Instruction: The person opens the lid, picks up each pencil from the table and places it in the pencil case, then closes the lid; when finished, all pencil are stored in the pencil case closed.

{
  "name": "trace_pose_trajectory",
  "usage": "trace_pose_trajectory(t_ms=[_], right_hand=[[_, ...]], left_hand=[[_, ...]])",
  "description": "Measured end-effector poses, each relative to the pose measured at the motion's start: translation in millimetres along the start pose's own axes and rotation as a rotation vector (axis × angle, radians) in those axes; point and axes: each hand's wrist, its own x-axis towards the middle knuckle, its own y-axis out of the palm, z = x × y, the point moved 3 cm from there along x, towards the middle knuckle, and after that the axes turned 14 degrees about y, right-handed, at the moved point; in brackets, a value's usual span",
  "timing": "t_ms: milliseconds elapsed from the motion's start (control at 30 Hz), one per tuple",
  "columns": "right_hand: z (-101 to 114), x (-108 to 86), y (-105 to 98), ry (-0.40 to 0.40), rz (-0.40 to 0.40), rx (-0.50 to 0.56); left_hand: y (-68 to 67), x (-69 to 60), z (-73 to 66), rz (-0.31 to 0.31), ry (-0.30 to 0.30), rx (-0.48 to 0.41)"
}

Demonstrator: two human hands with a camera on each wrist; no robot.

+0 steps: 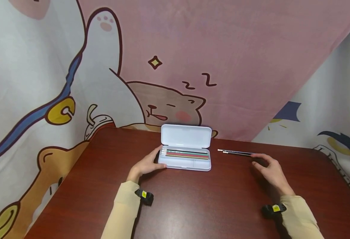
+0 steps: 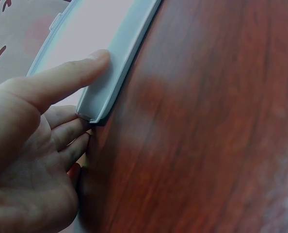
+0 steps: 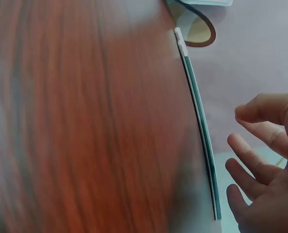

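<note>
A pale pencil case (image 1: 175,163) lies on the table with its lid (image 1: 186,136) raised at the back. Several coloured pencils (image 1: 186,154) with pale ends lie side by side in its rear compartment. My left hand (image 1: 146,164) holds the case by its left end; in the left wrist view the thumb lies over the rim (image 2: 116,73) and the other fingers are at the end wall. To the right of the case, two dark pencils (image 1: 237,153) with whitish ends lie together on the table. My right hand (image 1: 271,171) is at their right end, its fingers (image 3: 250,158) spread and holding nothing.
The case and the loose pencils are on a dark red-brown wooden table (image 1: 192,202) with rounded back corners. Behind it hangs a pink cloth (image 1: 252,66) printed with cartoon animals. Each wrist wears a small black camera, the left one (image 1: 145,196) and the right one (image 1: 273,209).
</note>
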Motion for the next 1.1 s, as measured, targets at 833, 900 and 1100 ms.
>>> trace_pose_trajectory(t_ms=[833, 900, 1100], right_hand=[[-38.6, 24.1, -17.6, 0.049, -0.046, 0.066], [-41.8, 25.7, -19.6, 0.078, -0.041, 0.097], [-48.7, 27.3, -24.2, 0.109, -0.021, 0.145]], left_hand=[[0.2, -0.5, 1.3, -0.013, -0.006, 0.002], [0.1, -0.4, 1.0, -0.013, -0.004, 0.004], [0.1, -0.3, 0.0, -0.012, -0.004, 0.008]])
